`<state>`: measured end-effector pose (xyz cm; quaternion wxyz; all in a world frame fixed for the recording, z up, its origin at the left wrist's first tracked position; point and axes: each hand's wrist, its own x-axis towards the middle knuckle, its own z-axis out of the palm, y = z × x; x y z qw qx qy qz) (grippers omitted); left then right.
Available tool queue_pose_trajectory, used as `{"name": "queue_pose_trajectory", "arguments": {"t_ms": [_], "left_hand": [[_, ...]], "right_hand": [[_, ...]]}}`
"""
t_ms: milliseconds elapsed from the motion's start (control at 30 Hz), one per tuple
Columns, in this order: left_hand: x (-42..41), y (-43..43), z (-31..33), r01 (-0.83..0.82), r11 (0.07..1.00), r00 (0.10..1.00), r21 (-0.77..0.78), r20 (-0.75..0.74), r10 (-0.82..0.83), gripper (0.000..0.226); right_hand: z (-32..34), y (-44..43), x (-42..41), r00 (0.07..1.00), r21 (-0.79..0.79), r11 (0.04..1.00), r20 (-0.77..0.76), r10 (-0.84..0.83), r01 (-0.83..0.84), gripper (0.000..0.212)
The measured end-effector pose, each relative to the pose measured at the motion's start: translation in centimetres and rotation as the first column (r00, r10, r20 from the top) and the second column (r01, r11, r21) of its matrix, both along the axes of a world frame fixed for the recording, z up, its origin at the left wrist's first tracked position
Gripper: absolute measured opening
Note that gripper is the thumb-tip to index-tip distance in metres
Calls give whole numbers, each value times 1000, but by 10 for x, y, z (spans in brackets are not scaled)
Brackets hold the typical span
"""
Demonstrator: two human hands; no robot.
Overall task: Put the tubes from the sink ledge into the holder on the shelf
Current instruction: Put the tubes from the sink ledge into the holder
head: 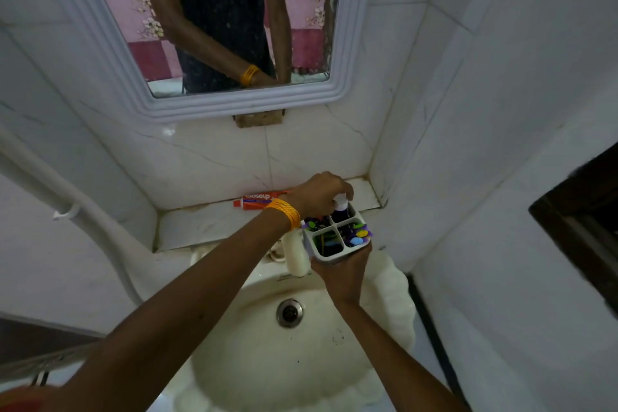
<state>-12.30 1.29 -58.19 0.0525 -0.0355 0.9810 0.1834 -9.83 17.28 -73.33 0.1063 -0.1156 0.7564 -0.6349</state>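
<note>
A white holder (329, 255) with four compartments is gripped from below by my right hand (344, 273), lifted above the back of the sink. My left hand (317, 192), with orange bangles at the wrist, pinches a purple tube with a white cap (341, 207) that stands upright in the holder's far compartment. Small colourful items fill the left and right compartments. A red Closeup toothpaste tube (259, 201) lies flat on the marble ledge (200, 224), against the wall behind my left wrist.
A cream basin (267, 361) with a metal drain (289, 312) lies below. A cream tap (296, 256) stands left of the holder. A white-framed mirror (214, 100) hangs above. Tiled walls close in on both sides, and a white pipe (100, 227) runs at left.
</note>
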Motion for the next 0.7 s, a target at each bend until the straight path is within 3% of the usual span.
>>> {"name": "queue_pose_trajectory", "arguments": {"t_ms": [133, 233, 300, 433, 567, 700], "left_hand": [[-1, 4, 2, -47, 999, 997, 24, -61, 48, 24], [7, -19, 1, -181, 968, 945, 173, -242, 220, 22], [18, -45, -6, -314, 921, 890, 232, -265, 370, 22], [54, -97, -39, -560, 813, 808, 157, -115, 578, 33], [82, -122, -84, -606, 795, 790, 14, 125, 600, 52], [88, -127, -109, -593, 801, 797, -76, 82, 598, 38]], "right_hand": [[5, 2, -1, 1000, -16, 1000, 17, 20, -19, 125], [8, 2, -4, 999, -41, 998, 7, 38, -37, 117], [7, 2, -5, 999, -53, 998, 15, 34, -34, 114], [6, 1, -6, 998, -64, 996, 12, 59, -58, 115], [3, 2, -8, 996, -91, 992, 15, 84, -83, 115], [2, -1, -7, 992, -133, 984, 26, 124, -120, 111]]}}
